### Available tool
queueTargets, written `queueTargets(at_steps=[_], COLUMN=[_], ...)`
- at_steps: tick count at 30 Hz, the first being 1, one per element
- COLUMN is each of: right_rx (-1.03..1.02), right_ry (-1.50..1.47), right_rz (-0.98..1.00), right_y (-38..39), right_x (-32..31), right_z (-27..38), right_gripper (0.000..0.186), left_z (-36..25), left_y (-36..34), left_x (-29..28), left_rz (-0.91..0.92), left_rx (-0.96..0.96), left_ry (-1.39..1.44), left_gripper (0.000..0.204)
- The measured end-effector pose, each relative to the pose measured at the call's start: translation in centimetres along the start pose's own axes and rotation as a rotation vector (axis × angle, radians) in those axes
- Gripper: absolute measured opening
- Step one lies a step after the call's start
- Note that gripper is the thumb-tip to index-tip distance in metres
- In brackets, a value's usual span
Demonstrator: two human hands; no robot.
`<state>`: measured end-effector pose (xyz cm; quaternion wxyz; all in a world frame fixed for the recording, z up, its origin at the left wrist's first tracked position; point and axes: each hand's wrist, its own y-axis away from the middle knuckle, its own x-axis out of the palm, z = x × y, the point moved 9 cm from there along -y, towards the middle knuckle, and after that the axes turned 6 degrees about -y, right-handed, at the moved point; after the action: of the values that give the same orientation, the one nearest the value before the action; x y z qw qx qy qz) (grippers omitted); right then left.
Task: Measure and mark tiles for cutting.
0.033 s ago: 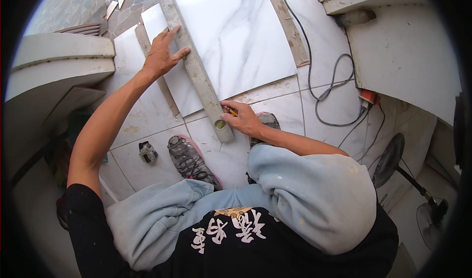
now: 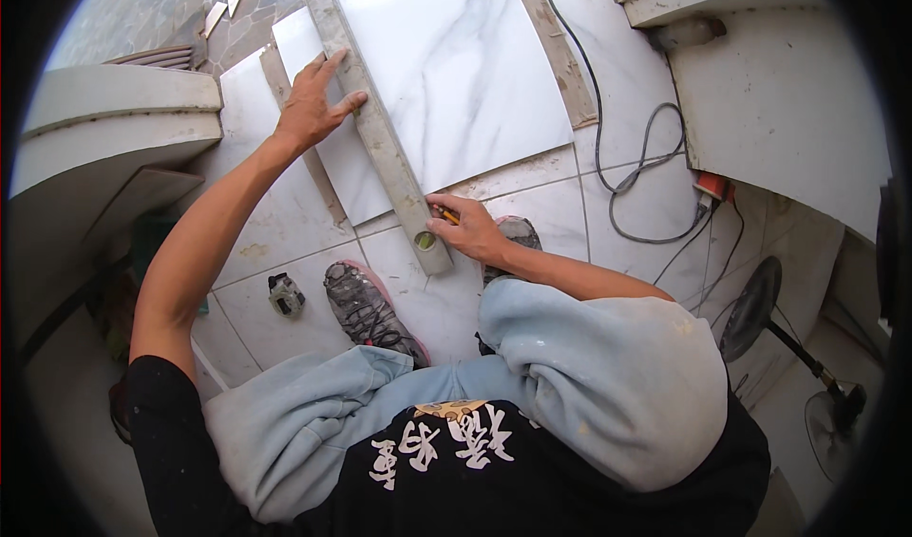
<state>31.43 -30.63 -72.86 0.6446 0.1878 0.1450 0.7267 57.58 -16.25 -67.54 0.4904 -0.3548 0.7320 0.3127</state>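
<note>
A long grey spirit level [image 2: 380,143] lies slantwise across a large white marbled tile [image 2: 475,81], its near end reaching past the tile's front edge. Spread fingers of my left hand [image 2: 309,110] rest on the level's left side, around its upper half, with the thumb apart. Beside the level's near end, my right hand [image 2: 475,235] is closed on a thin orange pencil [image 2: 449,217], fingertips touching the level's right edge. Most of the pencil is hidden by the fingers.
Dusty strips [image 2: 560,53] run beneath the tile. A dark cable [image 2: 622,181] loops on the right toward an orange-red plug piece [image 2: 712,188]. A tape measure [image 2: 285,295] lies left of my shoe [image 2: 366,314]. Curved white walls [image 2: 779,119] flank both sides; a black round-based stand [image 2: 753,309] is at right.
</note>
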Motion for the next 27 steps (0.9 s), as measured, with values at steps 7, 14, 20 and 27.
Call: queueTargets(at_steps=[7,14,20,27], right_rx=[0.000,0.002,-0.005,-0.021], right_ry=[-0.016,0.032,0.079,0.069], right_rz=[-0.008,-0.015,-0.042,-0.050], right_y=[-0.10,-0.13,0.07,0.07], right_x=[-0.07,-0.09,-0.10,-0.11], right_z=[-0.43,-0.39,-0.29,-0.44], right_gripper=[0.043,0.045,0.045,0.045], left_z=[-0.09,-0.46,-0.93,-0.87], left_y=[0.05,0.15,0.04,-0.04], left_x=[-0.06,-0.37,-0.51,-0.20], left_rz=[-0.002,0.009,0.002,0.016], left_rx=[0.000,-0.033,-0.004,0.009], left_ry=[-0.013,-0.060,-0.030,-0.058], left_gripper=[0.082,0.082,0.083,0.084])
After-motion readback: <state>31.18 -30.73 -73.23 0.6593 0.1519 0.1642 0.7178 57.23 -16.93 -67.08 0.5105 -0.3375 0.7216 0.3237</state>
